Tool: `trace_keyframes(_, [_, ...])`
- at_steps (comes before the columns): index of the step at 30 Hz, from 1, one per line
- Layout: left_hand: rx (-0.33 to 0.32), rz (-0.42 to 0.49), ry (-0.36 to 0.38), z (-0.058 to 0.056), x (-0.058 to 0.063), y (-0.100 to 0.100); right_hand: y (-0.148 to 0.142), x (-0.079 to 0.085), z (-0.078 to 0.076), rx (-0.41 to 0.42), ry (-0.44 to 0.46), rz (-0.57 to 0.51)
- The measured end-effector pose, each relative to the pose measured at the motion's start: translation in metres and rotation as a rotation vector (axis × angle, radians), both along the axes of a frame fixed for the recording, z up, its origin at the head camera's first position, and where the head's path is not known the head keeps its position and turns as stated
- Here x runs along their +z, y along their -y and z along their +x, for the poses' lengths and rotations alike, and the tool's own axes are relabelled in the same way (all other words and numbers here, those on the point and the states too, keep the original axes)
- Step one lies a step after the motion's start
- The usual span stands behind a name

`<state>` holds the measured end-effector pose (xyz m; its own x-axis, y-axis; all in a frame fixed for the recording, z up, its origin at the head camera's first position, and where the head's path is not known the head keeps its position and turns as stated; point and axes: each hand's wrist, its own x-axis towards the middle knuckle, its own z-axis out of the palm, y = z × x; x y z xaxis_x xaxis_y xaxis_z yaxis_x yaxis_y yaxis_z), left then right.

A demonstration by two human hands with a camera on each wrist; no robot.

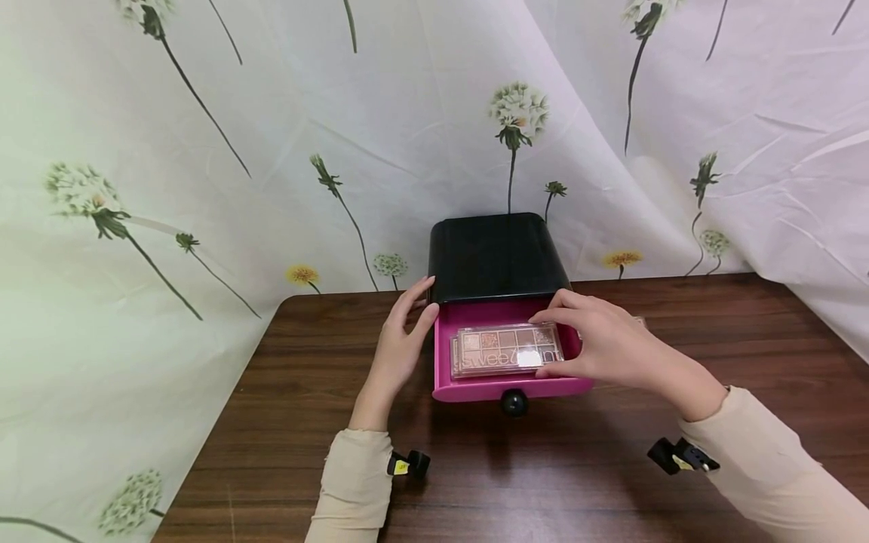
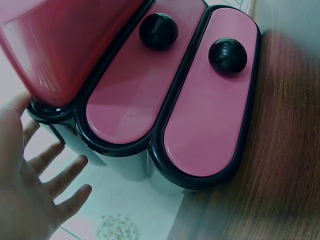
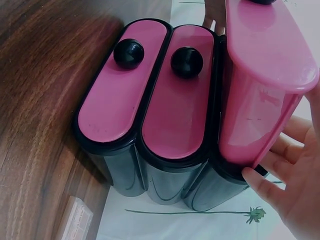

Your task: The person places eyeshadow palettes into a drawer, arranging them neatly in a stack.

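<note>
A black drawer unit (image 1: 498,256) stands against the cloth with its top pink drawer (image 1: 512,391) pulled out. An eyeshadow palette (image 1: 509,348) with a clear lid lies in that drawer, over another flat case whose edge shows at its left. With thumb and fingers at its near and far edges, my right hand (image 1: 604,339) pinches the palette's right end. In the right wrist view the other fingers (image 3: 285,155) spread beside the drawer wall. My left hand (image 1: 400,339) is at the unit's left side, its fingers extended and the thumb by the drawer's edge.
Two lower pink drawers (image 2: 135,75) with round black knobs are closed. A small clear-and-pink case (image 3: 77,220) lies on the brown wooden table (image 1: 305,422) beside the unit, mostly behind my right hand in the head view. Floral cloth (image 1: 407,113) hangs behind the table.
</note>
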<state>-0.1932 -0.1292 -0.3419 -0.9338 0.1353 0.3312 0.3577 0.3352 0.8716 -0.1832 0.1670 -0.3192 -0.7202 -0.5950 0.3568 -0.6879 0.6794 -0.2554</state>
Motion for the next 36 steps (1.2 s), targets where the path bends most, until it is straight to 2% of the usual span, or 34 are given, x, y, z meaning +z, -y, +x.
trace_keyframes(14, [0.001,0.007,-0.018,0.000,0.000,-0.001,-0.001,-0.001,0.001,-0.007,-0.006,0.023])
trace_keyframes(18, [0.000,0.007,-0.019,0.000,-0.001,0.000,-0.003,-0.001,0.002,-0.013,0.020,0.006])
trace_keyframes(23, [0.005,0.005,-0.017,0.000,-0.001,0.000,-0.009,0.002,0.005,-0.009,0.039,-0.072])
trace_keyframes(31, [0.010,-0.001,-0.007,0.001,0.000,-0.001,-0.028,0.003,0.005,0.043,-0.081,-0.235])
trace_keyframes(36, [0.014,-0.005,-0.005,0.001,0.000,-0.001,-0.041,0.000,0.004,0.027,-0.117,-0.295])
